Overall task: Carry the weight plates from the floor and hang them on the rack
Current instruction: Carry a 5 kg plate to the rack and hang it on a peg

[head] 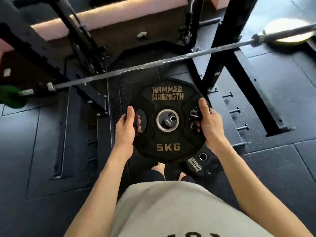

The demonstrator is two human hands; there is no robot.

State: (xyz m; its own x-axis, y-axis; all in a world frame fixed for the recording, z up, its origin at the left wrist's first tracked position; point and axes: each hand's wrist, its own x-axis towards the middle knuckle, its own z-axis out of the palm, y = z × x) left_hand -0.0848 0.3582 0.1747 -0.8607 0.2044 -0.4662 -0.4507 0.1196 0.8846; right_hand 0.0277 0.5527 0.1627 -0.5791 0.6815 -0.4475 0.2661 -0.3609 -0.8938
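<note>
Floor plate (pixel 201 165) half behind held plate (pixel 167 120)

The floor (pixel 273 177) was laid with dark rubber tiles, their seams showing as thin lines. On it, just beside the person's bare foot (pixel 181 176), lay a black weight plate (pixel 200 165) flat, its gold lettering facing up and its steel-ringed hole showing. Beyond that plate the black rack (pixel 227 69) stood with its base beams resting on the floor, short pegs jutting from the beam on the plate's far right. A smaller plate (pixel 168 121) marked 2.5 kg also lay on the floor, farther out than the flat plate.
</note>
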